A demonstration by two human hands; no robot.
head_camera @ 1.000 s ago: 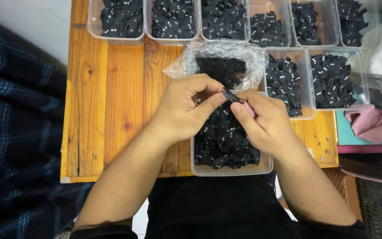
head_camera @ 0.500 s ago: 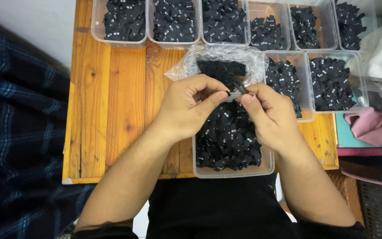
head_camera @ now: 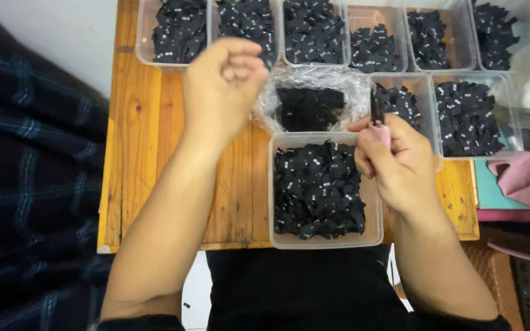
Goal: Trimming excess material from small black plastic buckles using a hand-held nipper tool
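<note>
Right hand (head_camera: 394,160) pinches a small black piece (head_camera: 376,108) upright — left hand (head_camera: 225,79) loosely curled, holding nothing visible.
Head view: piece sits above the near clear tub (head_camera: 323,236) of black pieces; left hand hovers over the wooden tabletop (head_camera: 145,159), beside the plastic bag (head_camera: 311,101).

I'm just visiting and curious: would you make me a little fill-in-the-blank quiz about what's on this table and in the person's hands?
1. The right hand pinches a small ____ tag between its fingertips.
2. The left hand, curled closed, is raised above the ____ table.
3. The nearest clear tub, in front of the person, is full of small black ____.
4. Behind that tub lies a crumpled clear ____ bag with black pieces inside.

Missing words: black; wooden; tags; plastic
</note>
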